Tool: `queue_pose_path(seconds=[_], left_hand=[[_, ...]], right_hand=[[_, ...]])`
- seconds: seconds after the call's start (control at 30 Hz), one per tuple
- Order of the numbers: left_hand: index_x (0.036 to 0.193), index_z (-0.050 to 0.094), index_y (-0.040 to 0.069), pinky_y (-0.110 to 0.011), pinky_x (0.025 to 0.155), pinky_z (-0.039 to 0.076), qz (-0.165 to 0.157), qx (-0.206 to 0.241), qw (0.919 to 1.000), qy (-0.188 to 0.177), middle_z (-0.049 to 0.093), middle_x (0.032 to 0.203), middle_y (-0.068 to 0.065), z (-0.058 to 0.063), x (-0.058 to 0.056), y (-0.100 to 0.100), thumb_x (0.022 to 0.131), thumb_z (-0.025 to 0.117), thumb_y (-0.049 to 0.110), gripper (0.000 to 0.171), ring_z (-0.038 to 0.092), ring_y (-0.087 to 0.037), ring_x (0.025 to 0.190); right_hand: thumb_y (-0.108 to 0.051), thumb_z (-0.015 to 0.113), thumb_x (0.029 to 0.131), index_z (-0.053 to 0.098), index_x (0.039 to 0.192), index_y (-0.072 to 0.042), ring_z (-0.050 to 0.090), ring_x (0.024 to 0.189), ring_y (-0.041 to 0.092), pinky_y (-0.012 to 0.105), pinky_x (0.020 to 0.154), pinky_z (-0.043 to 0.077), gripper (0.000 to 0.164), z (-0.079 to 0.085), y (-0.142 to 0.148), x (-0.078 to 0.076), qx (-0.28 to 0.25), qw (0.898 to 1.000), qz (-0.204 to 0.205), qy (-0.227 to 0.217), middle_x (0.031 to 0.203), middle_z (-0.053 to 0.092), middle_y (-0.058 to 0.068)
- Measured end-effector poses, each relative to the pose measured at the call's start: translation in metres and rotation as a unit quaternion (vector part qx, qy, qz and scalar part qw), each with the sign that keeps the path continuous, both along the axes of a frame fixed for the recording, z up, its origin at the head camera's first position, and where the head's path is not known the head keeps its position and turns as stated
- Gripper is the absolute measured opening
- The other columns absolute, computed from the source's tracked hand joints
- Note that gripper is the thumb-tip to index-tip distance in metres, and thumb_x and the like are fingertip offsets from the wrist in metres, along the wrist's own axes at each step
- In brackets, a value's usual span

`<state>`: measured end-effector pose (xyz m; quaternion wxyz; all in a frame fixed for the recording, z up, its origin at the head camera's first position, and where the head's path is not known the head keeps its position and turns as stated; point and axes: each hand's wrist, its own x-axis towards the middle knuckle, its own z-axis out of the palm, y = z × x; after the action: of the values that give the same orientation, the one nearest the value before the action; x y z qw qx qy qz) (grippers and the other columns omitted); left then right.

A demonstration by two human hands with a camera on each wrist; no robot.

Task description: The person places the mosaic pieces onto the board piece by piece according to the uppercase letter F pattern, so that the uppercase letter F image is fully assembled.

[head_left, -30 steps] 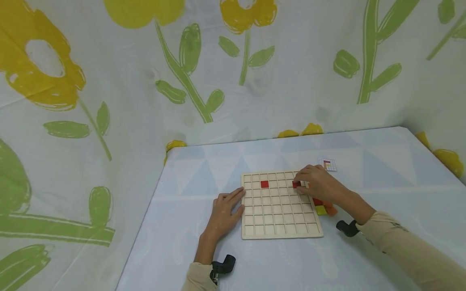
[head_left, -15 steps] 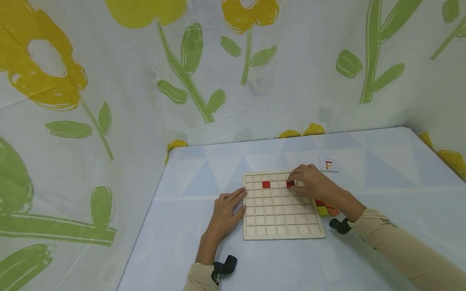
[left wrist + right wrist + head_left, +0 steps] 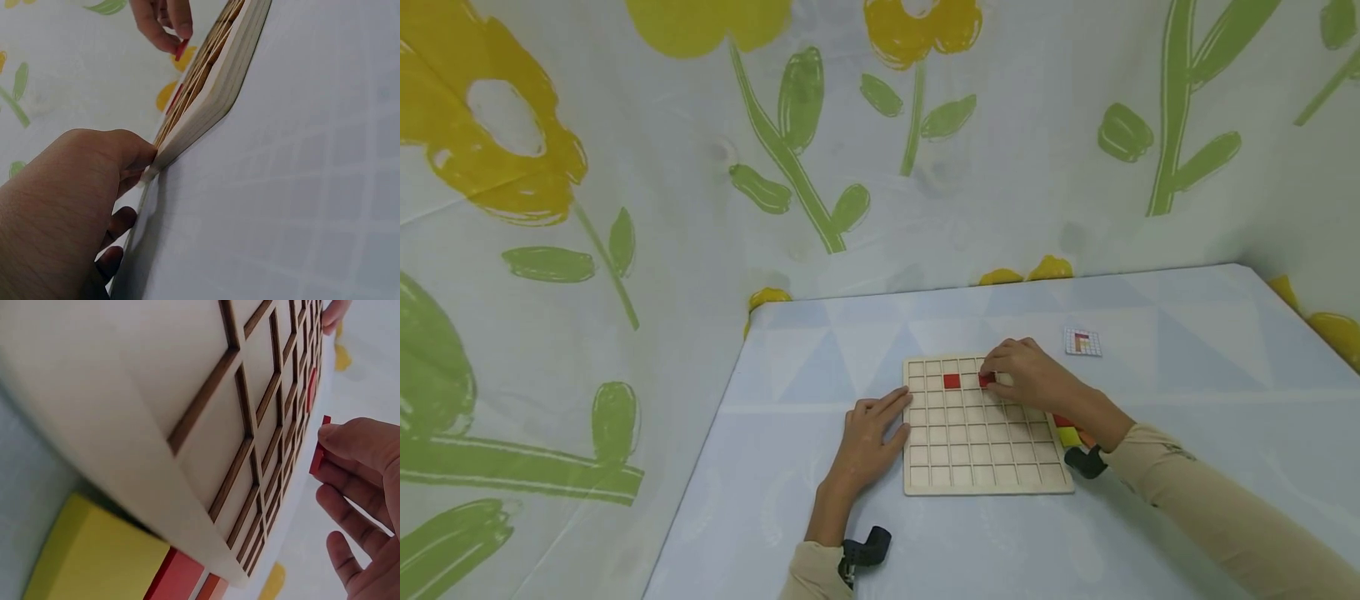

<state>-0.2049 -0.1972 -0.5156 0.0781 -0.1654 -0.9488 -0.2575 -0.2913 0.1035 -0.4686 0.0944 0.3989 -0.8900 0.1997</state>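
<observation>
A: Red tile (image 3: 986, 380) sits pinched in the right hand (image 3: 1030, 377), over the grid board's (image 3: 985, 467) second row.

B: Left hand (image 3: 867, 433), flat, braces the board; a tilted tile might jam on a cell rim.

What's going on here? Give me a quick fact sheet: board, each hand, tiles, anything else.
Board: wooden grid board on the table
Left hand: fingers flat against the board's left edge
Right hand: pinches a red tile above the board
Placed: one red square in the second row
Spare tiles: beside the board's right edge
Pattern card: behind the board, right
</observation>
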Motion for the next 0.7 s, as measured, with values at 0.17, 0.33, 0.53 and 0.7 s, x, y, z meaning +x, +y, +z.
queue_pose_path(seconds=[0.17, 0.33, 0.53, 0.7], left_hand=[[0.146, 0.055, 0.021, -0.044, 0.096, 0.036, 0.002, 0.001, 1.0, 0.005, 0.045, 0.153, 0.01, -0.001, 0.0, 0.001, 0.1, 0.057, 0.031, 0.048, 0.047, -0.016, 0.116], [0.146, 0.054, 0.021, -0.045, 0.098, 0.035, 0.001, 0.001, 1.0, -0.007, 0.044, 0.154, 0.011, -0.002, -0.001, 0.0, 0.1, 0.057, 0.031, 0.048, 0.047, -0.016, 0.116], [0.146, 0.055, 0.022, -0.045, 0.099, 0.035, 0.003, -0.003, 1.0, -0.005, 0.044, 0.154, 0.013, -0.002, -0.001, 0.0, 0.1, 0.057, 0.032, 0.048, 0.047, -0.016, 0.116], [0.146, 0.055, 0.022, -0.044, 0.097, 0.035, 0.0, -0.002, 1.0, -0.002, 0.043, 0.154, 0.013, -0.001, -0.002, -0.001, 0.1, 0.056, 0.032, 0.047, 0.047, -0.016, 0.115]], right_hand=[[-0.014, 0.083, 0.083, 0.077, 0.096, -0.011, 0.062, 0.102, 0.025, 0.05, 0.086, 0.044, 0.015, -0.002, -0.006, -0.002, 0.012, 1.0, -0.001, -0.007, 0.103, 0.072, 0.003], [-0.015, 0.082, 0.083, 0.077, 0.093, -0.013, 0.061, 0.101, 0.025, 0.05, 0.085, 0.044, 0.011, -0.004, -0.012, -0.004, 0.024, 1.0, -0.003, -0.01, 0.1, 0.072, 0.001], [-0.017, 0.083, 0.083, 0.078, 0.092, -0.013, 0.061, 0.099, 0.023, 0.049, 0.084, 0.045, 0.011, -0.005, -0.018, -0.007, 0.034, 0.999, -0.001, 0.0, 0.099, 0.072, 0.0], [-0.019, 0.083, 0.083, 0.078, 0.092, -0.012, 0.061, 0.098, 0.023, 0.049, 0.086, 0.045, 0.013, -0.005, -0.021, -0.009, 0.038, 0.999, 0.001, 0.0, 0.099, 0.073, 0.0]])
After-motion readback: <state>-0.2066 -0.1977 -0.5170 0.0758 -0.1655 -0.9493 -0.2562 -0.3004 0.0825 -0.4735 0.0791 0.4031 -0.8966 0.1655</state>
